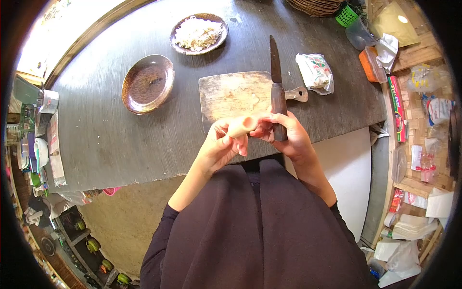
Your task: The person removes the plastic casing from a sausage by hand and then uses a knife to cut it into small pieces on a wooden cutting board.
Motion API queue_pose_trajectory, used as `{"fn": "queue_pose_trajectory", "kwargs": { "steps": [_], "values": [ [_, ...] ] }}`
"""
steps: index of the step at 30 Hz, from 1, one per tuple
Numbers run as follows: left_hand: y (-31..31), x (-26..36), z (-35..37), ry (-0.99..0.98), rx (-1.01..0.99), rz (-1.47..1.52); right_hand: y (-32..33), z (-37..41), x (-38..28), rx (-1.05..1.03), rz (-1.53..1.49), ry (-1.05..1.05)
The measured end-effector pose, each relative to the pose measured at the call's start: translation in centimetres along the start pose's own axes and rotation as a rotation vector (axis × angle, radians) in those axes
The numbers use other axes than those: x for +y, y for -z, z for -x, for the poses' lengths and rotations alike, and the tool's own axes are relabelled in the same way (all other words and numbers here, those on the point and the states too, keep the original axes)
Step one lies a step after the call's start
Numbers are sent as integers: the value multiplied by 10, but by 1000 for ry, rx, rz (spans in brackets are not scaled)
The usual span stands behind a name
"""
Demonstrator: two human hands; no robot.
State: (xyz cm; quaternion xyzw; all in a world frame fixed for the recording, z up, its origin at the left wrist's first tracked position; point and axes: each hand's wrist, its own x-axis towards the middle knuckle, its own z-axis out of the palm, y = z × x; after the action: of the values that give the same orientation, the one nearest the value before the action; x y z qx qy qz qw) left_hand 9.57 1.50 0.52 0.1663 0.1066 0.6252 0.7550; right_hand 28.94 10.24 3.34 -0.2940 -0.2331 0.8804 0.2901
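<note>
Between the fingers of my left hand [215,146] is a pale, short cylinder-shaped piece [239,127] with a round, pinkish end turned toward the right. Its exact kind I cannot tell. My right hand [294,138] is closed around the dark wooden handle of a knife [275,62], whose long blade points away from me. The fingertips of that hand are close to the piece's pinkish end. Both hands are near the front edge of a worn wooden cutting board [231,96], and the knife overlaps the board's right side in this view.
On the dark table [96,149] stand an empty brown plate [147,86] and another plate [222,42] heaped with pale shreds [196,33]. A white printed packet [315,73] lies right of the board. An orange container [371,65] and a green basket [346,17] are at the far right.
</note>
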Motion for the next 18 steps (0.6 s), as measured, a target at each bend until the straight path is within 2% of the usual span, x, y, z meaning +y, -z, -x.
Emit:
{"fn": "queue_pose_trajectory", "kwargs": {
  "steps": [2, 4, 5, 6, 8, 9, 14, 18],
  "values": [
    [3, 4, -3, -4, 17, 48, -7, 4, -2, 72, 39, -1],
    [9, 6, -8, -96, 9, -265, -14, 10, -8, 105, 88, 131],
    [-1, 6, -5, -66, 110, -247, -16, 12, -9, 95, 82, 174],
    [-3, 3, -7, -66, 110, -246, -18, 14, -11, 96, 83, 174],
    [-6, -1, -10, -144, 279, -346, -21, 16, -15, -6, 127, 247],
    [4, -6, -9, -221, 290, -443, -22, 17, -16, -5, 127, 250],
    [7, -7, -9, -284, 264, -616, -23, 22, -17, 108, 286, 425],
    [4, -4, -8, -325, 193, -651, -13, 18, -14, 144, 224, 460]
  ]
}}
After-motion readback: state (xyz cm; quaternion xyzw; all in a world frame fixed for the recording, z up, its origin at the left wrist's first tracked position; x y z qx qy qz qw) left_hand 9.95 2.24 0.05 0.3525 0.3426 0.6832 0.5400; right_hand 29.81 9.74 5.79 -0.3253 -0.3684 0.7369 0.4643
